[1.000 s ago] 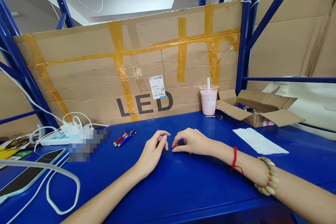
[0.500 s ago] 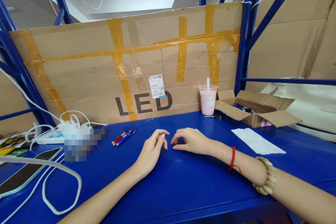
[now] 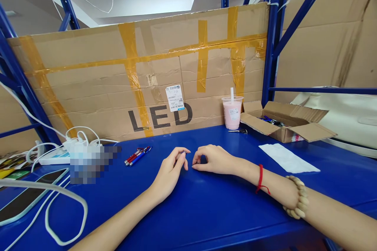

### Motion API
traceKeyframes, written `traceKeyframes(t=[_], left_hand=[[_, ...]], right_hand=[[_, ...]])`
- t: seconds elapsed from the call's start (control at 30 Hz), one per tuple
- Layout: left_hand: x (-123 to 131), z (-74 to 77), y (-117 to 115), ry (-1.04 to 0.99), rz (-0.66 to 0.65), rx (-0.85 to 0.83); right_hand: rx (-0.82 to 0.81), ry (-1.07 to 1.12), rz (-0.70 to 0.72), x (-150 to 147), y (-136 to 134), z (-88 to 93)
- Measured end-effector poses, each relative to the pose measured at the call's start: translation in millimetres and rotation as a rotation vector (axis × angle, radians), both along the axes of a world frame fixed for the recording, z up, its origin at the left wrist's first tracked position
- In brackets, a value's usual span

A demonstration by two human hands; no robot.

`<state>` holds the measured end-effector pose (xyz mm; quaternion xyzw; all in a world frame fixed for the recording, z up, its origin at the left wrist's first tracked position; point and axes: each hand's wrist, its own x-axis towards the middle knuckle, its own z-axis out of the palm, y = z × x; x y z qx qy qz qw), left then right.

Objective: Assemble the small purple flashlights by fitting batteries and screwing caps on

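Both my hands rest near the middle of the blue table [image 3: 206,211], fingertips almost meeting. My left hand [image 3: 171,170] is curled, its fingers pinched round a small blue object that barely shows at the fingertips; I cannot name it. My right hand [image 3: 213,159] lies beside it with fingers curled in a loose pinch, thumb tip on the table, and nothing visible in it. A red string [image 3: 260,178] and a bead bracelet [image 3: 297,202] sit on my right forearm. A few red and blue pens [image 3: 138,155] lie to the left of my left hand.
A taped cardboard sheet marked LED [image 3: 160,117] stands along the back. A pink drink cup with straw [image 3: 232,111] and an open cardboard box [image 3: 285,121] with pens are at the back right, a white paper [image 3: 287,159] nearer. Power strip [image 3: 54,155], white cables [image 3: 61,204] and a phone [image 3: 29,198] are left.
Both hands stay as they were, fingers still curled; only the camera has shifted slightly.
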<state>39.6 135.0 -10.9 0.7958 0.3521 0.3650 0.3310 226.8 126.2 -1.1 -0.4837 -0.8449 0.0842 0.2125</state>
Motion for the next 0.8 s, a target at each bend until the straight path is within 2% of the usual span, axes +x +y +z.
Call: traceKeyframes(t=[0.27,0.57,0.8], left_hand=[[0,-0.6,-1,0.009,-0.016,-0.001],[-1,3.0,-5,0.028,-0.04,0.017],[-6,7.3,-6,0.013,-0.032,0.031]], right_hand=[[0.041,-0.021,0.008,3,3,-6.2],[0.008,-0.004,-0.015,4,11,-8.6],[-0.009,0.044,0.021,7,15,-13.6]])
